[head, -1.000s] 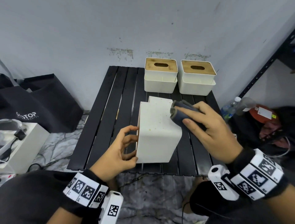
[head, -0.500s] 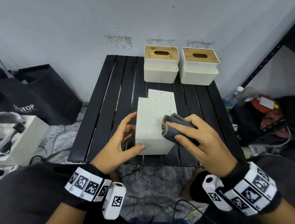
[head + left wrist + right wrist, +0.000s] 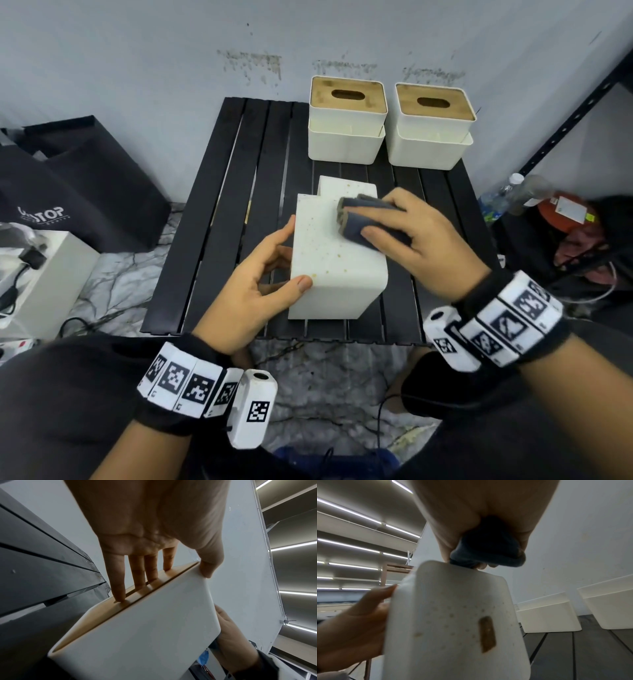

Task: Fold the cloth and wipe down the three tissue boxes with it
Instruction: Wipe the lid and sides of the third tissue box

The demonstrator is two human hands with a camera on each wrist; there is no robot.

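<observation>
You were mid-wipe on tipped tissue box [image 3: 335, 270] on bench [image 3: 219, 205]. Your right hand [image 3: 424, 243] pinched folded cloth [image 3: 356, 222] against speckled top face; left hand [image 3: 250, 291], fingers straight, braced lid [image 3: 120, 609]. Next move likely called for firm strokes across specks.

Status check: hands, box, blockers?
Left hand braces tipped tissue box. Right hand grips folded cloth, pressed on its speckled face. Back-left box, back-right box stand clear.
</observation>
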